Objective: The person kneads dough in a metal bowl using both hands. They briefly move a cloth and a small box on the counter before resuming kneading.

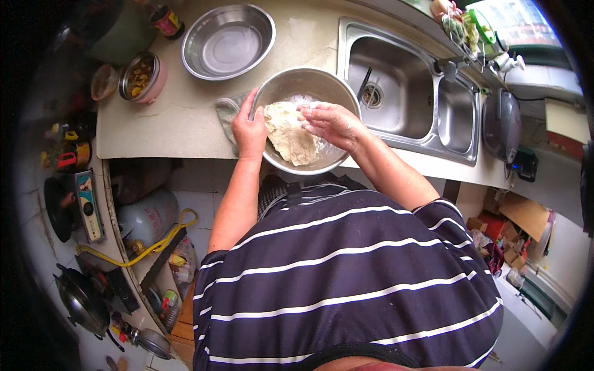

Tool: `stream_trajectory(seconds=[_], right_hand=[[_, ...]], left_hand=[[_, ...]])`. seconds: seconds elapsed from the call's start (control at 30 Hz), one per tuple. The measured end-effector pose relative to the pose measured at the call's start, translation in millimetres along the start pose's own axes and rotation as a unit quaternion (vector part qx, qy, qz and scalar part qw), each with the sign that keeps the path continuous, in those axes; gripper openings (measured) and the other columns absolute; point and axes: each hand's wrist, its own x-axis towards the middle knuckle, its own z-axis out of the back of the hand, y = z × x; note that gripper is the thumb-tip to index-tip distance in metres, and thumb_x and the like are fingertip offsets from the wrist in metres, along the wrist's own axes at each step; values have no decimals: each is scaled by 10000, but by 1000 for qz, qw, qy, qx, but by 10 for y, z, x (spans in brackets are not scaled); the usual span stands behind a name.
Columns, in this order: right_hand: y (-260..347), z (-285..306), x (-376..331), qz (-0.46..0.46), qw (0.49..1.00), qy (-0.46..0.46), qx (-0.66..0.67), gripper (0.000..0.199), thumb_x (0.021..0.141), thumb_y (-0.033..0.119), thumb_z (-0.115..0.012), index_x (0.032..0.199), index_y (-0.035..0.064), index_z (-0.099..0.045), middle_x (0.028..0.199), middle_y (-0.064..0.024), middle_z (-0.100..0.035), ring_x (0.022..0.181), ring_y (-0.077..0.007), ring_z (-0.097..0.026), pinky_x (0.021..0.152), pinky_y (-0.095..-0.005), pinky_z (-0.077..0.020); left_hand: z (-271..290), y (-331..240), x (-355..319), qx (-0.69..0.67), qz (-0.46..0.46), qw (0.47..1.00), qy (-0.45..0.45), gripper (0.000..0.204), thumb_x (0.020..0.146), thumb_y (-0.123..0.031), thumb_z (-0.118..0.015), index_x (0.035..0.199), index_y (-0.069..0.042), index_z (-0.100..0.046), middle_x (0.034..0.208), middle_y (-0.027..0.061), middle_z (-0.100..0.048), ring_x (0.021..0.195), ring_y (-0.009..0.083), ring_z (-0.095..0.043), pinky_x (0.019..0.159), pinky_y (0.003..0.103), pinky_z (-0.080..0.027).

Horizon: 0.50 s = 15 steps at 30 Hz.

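Observation:
A steel bowl (pixel 272 86) stands at the counter's near edge, with a rough, pale lump of dough (pixel 289 137) in it. Loose flour shows around the lump. My left hand (pixel 249 131) grips the bowl's left rim, thumb inside near the dough and fingers along the outer wall. Over the bowl's right half, my right hand (pixel 334 123) has its fingers stretched and slightly apart at the dough's upper right side. Bits of flour or dough stick to those fingers. Whether the fingertips press on the dough is hard to see.
An empty steel basin (pixel 229 46) sits behind the bowl. To the right is a double sink (pixel 396 86) with a dark-handled utensil. A grey cloth (pixel 227 117) lies under the bowl's left side. Farther left stand a pink food container (pixel 152 86) and a dark bottle (pixel 166 21).

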Motion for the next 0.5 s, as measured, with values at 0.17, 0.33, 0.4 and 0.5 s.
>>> stream_trajectory(seconds=[0.17,0.33,0.4,0.5], right_hand=[[15,149,75,-49,998,7,-29,317,1003,287,-588,1037,-22,-646,743,-63,-639,639,-119,-614,513,-212,-465],[5,195,119,-35,996,23,-73,410,1043,342,-469,988,-25,-645,644,-37,-569,504,-111,-512,460,-221,-394],[-22,165,125,-42,998,2,-41,370,1043,293,-470,1021,-33,-644,670,-48,-591,510,-118,-531,473,-226,-420],[-57,115,109,7,997,31,-75,328,1040,230,-472,1111,-48,-631,725,-70,-629,563,-142,-598,527,-242,-489]], left_hand=[[-9,3,-13,-21,-13,1000,-9,458,858,45,-589,1304,-49,-628,1222,152,-691,1118,204,-663,968,305,-486],[-7,4,-17,-15,-23,1000,-6,453,864,38,-589,1307,-51,-628,1218,146,-693,1113,190,-661,966,303,-485],[-7,2,-17,-19,-20,1000,-3,454,865,37,-589,1309,-52,-628,1220,144,-692,1111,186,-660,966,301,-483],[-6,-2,-20,-15,-14,1000,-3,455,867,36,-587,1312,-52,-626,1222,141,-692,1108,181,-658,965,297,-481]])
